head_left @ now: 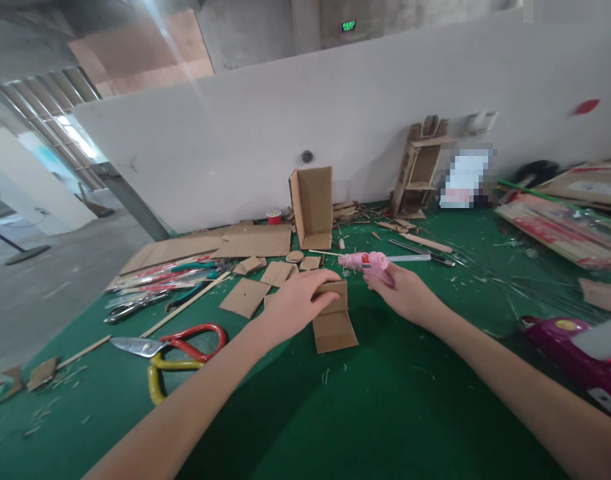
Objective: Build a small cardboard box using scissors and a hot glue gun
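My left hand [305, 299] grips the upright flap of a folded cardboard piece [334, 331], thumb across its near face; the lower flap lies on the green tabletop. In my right hand [403, 291] is a pink hot glue gun [364, 261]. Its nozzle points left, above and behind the folded piece, and a clear glue stick [408, 258] sticks out of its back. Just beyond stands an open, box-like cardboard piece [315, 207]. Several small cardboard cutouts [245, 297] lie left of my left hand.
Scissors [185, 350] with red and yellow handles rest beside my left forearm. Pliers and packaged tools [160, 283] lie further left. At the back right stands a tall cardboard structure [419, 170]. A purple device [565, 347] sits at the right, and a white partition [235, 147] closes off the back.
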`<state>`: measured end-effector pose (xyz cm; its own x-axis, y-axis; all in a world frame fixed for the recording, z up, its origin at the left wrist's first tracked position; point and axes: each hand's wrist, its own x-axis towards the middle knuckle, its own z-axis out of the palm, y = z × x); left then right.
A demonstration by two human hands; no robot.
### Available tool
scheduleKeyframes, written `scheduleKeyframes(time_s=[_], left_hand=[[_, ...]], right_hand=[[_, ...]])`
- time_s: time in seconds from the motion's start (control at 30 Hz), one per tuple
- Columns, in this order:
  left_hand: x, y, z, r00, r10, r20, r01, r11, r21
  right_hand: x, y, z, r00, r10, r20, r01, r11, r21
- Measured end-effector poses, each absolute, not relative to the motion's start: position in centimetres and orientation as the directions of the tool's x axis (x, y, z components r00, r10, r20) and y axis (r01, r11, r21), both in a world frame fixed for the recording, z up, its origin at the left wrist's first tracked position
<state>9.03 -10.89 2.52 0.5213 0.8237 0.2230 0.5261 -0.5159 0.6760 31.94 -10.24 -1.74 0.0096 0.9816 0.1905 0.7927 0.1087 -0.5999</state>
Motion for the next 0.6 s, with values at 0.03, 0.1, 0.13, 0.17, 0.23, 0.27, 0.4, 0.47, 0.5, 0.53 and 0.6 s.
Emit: scheduleKeyframes(time_s=[0.03,0.1,0.13,0.17,0.23,0.27,0.4,0.47,0.5,0.53,0.6], left_hand=[[9.02,-10.84,2.44,0.529,0.816,0.232,0.525,-0.530,0.666],[9.00,-10.75,2.25,0.545,0.802,0.243,0.521,-0.551,0.651],[8.98,-10.70,2.16,0.553,0.796,0.245,0.522,-0.560,0.644],[8.95,-10.65,2.08,0.561,0.791,0.244,0.524,-0.568,0.635],[8.89,-10.57,1.97,0.570,0.784,0.246,0.528,-0.580,0.621],[8.86,-10.54,1.95,0.571,0.782,0.250,0.530,-0.584,0.615],[8.75,-10.47,2.02,0.546,0.796,0.262,0.549,-0.575,0.607],[8.73,-10.45,2.04,0.536,0.804,0.258,0.557,-0.566,0.608],[8.74,-10.43,2.00,0.532,0.806,0.260,0.560,-0.565,0.606],[8.75,-10.41,1.93,0.529,0.807,0.264,0.564,-0.566,0.601],[8.80,-10.37,1.73,0.518,0.813,0.267,0.582,-0.563,0.587]], right_hand=[[31.91,-10.26,-1.71,0.008,0.982,0.187,0.792,0.108,-0.601],[31.83,-10.31,-1.65,0.007,0.984,0.179,0.791,0.104,-0.604],[31.79,-10.32,-1.63,0.007,0.985,0.175,0.791,0.101,-0.603],[31.75,-10.33,-1.63,0.007,0.985,0.170,0.792,0.098,-0.602],[31.70,-10.33,-1.66,0.007,0.987,0.159,0.795,0.091,-0.600],[31.69,-10.32,-1.69,0.007,0.988,0.153,0.796,0.087,-0.598],[31.76,-10.29,-1.78,0.003,0.990,0.140,0.801,0.081,-0.593],[31.78,-10.31,-1.79,-0.002,0.991,0.137,0.805,0.083,-0.587],[31.77,-10.32,-1.79,-0.005,0.991,0.137,0.807,0.084,-0.585],[31.75,-10.34,-1.79,-0.007,0.991,0.135,0.808,0.086,-0.583],[31.70,-10.36,-1.81,-0.009,0.991,0.133,0.812,0.085,-0.578]])
